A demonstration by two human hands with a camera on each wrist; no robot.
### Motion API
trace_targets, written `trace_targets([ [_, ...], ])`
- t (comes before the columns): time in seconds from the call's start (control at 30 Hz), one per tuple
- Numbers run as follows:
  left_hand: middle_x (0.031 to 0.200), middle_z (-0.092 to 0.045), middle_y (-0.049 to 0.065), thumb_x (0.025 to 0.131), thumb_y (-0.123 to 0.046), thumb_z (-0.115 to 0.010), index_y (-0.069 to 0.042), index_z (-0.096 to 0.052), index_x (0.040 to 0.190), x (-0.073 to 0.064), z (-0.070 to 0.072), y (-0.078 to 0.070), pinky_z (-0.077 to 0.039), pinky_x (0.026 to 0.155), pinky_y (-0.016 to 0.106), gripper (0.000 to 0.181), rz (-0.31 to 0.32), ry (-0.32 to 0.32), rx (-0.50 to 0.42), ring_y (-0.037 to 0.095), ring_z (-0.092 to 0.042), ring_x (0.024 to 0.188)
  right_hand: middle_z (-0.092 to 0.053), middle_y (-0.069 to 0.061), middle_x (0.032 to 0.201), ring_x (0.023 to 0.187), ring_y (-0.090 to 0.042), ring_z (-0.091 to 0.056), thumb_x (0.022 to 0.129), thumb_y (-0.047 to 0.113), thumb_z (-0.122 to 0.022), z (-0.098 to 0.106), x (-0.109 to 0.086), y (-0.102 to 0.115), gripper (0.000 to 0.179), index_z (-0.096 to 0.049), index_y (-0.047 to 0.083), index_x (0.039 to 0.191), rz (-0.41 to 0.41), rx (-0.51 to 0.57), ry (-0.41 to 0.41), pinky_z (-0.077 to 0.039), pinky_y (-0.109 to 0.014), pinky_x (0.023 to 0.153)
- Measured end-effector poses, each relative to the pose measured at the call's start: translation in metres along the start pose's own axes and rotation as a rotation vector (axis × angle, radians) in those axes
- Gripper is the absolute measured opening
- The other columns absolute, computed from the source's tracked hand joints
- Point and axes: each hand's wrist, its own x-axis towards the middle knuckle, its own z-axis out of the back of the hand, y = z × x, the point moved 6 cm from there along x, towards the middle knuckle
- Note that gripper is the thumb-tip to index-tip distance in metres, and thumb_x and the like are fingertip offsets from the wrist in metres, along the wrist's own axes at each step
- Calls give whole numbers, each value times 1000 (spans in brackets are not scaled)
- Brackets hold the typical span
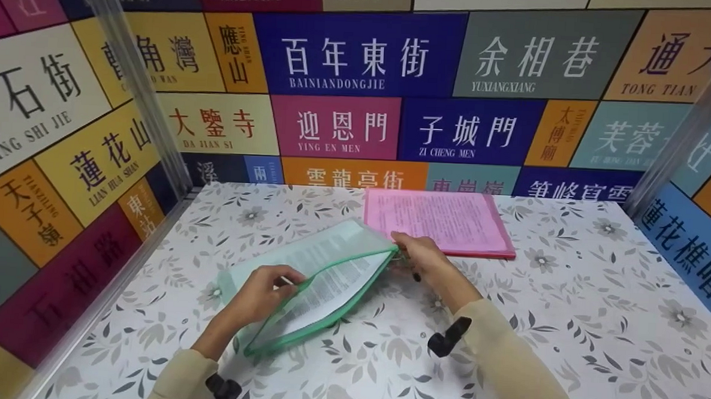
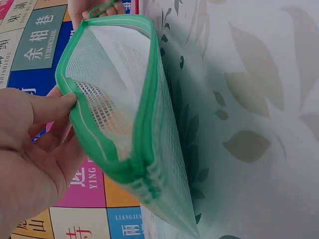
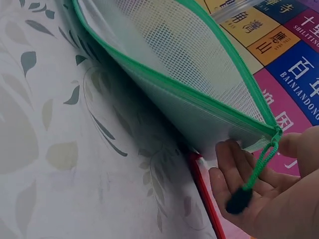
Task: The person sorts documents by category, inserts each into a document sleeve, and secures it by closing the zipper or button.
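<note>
A mesh zipper pouch (image 1: 329, 246) with green edging gapes along its unzipped side, with printed paper sheets (image 1: 334, 285) inside. My left hand (image 1: 264, 288) pinches the upper edge of the opening between thumb and fingers; the left wrist view shows that thumb (image 2: 65, 102) on the green zipper tape (image 2: 82, 132). At the pouch's far right corner, my right hand (image 1: 425, 256) grips the zipper end, its fingers (image 3: 229, 162) against the pouch side. A green zipper cord (image 3: 261, 162) with a dark tip dangles over the right palm.
Behind the right hand lies a pink folder (image 1: 438, 218) of printed paper with a red edge, partly overlapped by the pouch corner. A floral-patterned cloth (image 1: 565, 340) covers the table. Colourful sign-printed panels (image 1: 356, 55) stand at the back and sides.
</note>
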Motion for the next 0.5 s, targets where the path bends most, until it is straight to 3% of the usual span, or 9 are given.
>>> trace_targets([
  [0.3, 104, -73, 8, 94, 3, -61, -9, -75, 103, 1, 9, 12, -55, 77, 33, 20, 65, -70, 56, 23, -68, 94, -74, -4, 88, 81, -20, -72, 91, 24, -70, -3, -10, -7, 31, -68, 1, 111, -60, 19, 81, -61, -36, 82],
  [0.5, 97, -75, 6, 91, 8, -61, -8, -77, 95, 4, 12, 16, -56, 86, 42, 22, 117, -168, 77, 23, -68, 94, -76, -6, 90, 85, -22, -73, 94, 21, -66, -10, -18, -9, 39, -62, -2, 125, -73, 108, 165, -57, -38, 88],
])
